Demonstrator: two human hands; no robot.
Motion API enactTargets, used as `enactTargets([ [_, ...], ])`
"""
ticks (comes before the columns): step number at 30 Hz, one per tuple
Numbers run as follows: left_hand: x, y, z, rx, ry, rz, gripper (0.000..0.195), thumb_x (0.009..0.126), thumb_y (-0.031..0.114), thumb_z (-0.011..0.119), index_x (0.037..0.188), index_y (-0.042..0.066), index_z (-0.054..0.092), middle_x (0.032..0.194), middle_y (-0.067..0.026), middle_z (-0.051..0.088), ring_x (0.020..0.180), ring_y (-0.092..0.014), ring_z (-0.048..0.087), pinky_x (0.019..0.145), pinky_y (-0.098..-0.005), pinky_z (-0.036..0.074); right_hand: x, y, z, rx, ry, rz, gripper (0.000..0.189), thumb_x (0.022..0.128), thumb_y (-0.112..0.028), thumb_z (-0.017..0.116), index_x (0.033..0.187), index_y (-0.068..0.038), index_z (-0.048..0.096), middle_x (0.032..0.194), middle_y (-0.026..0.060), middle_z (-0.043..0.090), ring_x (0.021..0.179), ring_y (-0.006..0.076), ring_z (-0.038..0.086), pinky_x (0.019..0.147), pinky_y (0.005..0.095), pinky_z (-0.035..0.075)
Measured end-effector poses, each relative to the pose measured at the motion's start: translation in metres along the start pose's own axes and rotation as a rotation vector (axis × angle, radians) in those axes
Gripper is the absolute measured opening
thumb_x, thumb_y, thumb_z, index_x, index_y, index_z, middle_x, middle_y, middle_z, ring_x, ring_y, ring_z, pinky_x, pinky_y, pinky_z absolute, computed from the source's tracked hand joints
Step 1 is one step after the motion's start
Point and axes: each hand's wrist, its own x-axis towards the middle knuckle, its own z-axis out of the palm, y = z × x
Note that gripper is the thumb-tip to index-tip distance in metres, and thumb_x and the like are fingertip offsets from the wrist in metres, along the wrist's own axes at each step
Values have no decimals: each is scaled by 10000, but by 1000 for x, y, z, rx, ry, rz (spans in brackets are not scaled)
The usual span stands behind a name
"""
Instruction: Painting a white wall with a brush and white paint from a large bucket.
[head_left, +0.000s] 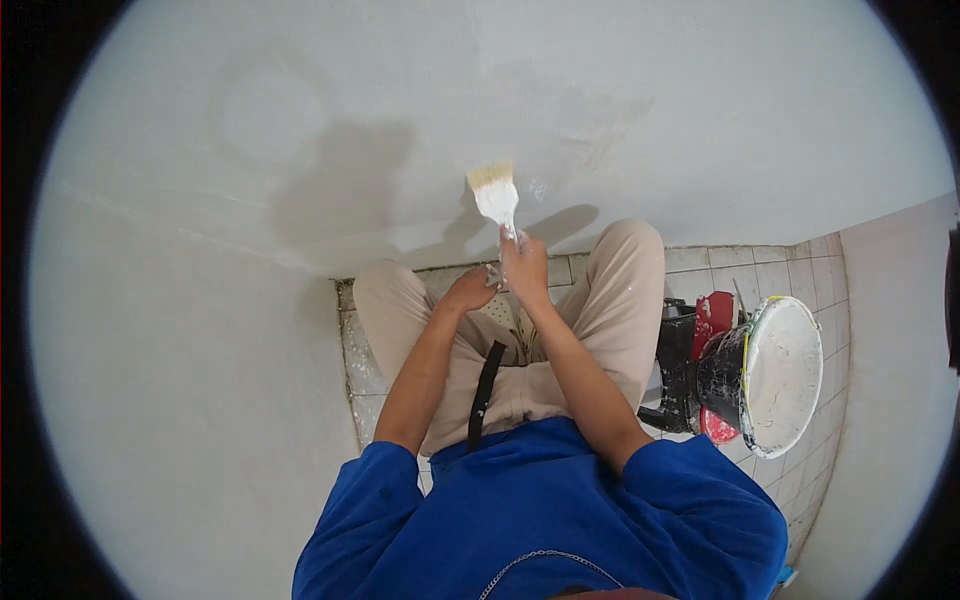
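Observation:
My right hand (525, 266) is closed around the handle of a flat paintbrush (497, 196), whose white-coated body points up and away from me. The pale bristles are at or close to the wall (585, 157) in front of me, beside a greyish, damp-looking patch; whether they touch it I cannot tell. My left hand (474, 289) is just left of the right one, between my knees, with white smears on its fingers. Something whitish shows at its fingertips, and I cannot tell whether it holds anything.
A black bucket (724, 367) with white paint-like material inside stands to my right, by a black object (677, 360) and red pieces (714, 319) smeared white. Walls rise at front, left and right. The tiled floor (765, 262) has white spatters at left.

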Motion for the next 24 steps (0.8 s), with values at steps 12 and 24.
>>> enactTargets([
  [12,-1,-4,3,18,78,83,431,748,242,536,1078,-33,508,1080,-245,528,1025,-362,496,877,-399,389,2,12,2,-277,66,-98,319,846,-246,454,797,55,550,601,216,554,618,382,566,573,415,421],
  [24,-32,9,-49,-4,355,-195,339,795,211,448,1018,-37,509,1053,-257,527,1003,-379,491,857,-419,391,-16,83,40,313,-202,619,287,852,-261,481,753,-10,576,518,4,452,432,92,417,394,269,316],
])
